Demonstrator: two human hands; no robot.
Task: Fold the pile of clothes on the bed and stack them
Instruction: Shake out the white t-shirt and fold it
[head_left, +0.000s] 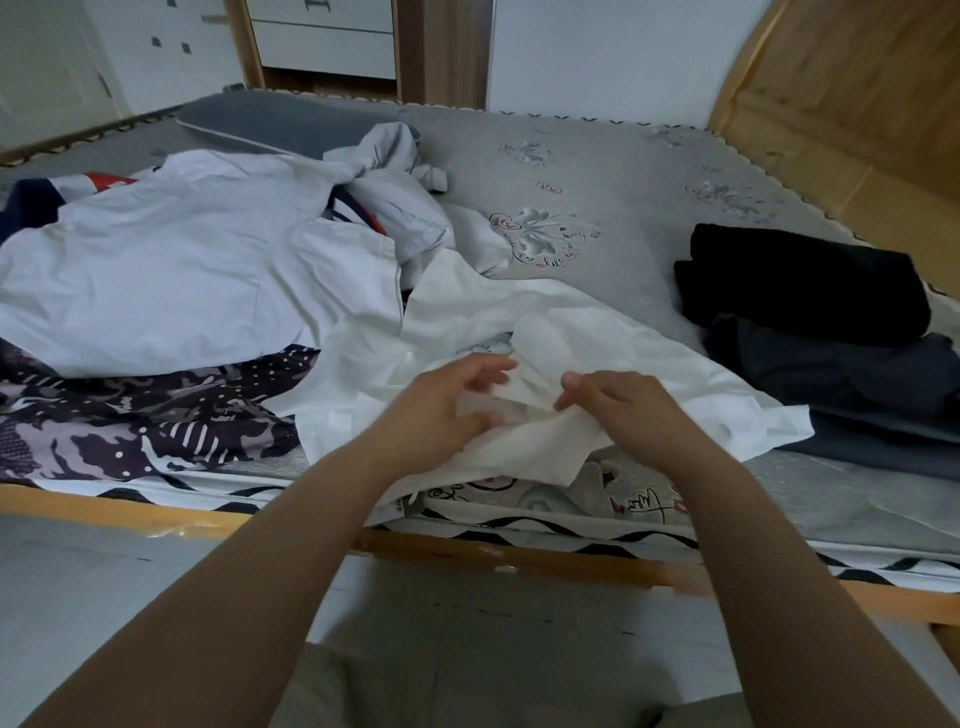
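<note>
A white garment (597, 343) lies spread on the near edge of the bed. My left hand (441, 410) and my right hand (618, 410) both hold a bunched part of it close to the bed's front edge. To the left lies the unfolded pile: a pale blue-white shirt (171, 270) on top of a dark patterned garment (130, 421) and a navy, red and white striped piece (52, 197). On the right sits a stack of folded clothes, a black one (810, 280) above a dark grey one (841, 374).
The grey mattress (597, 171) with flower prints has bare room at the back right. A grey pillow (280, 124) lies at the far side. The wooden bed frame (519, 556) runs along the front, a wooden headboard (841, 83) on the right, white drawers (322, 36) behind.
</note>
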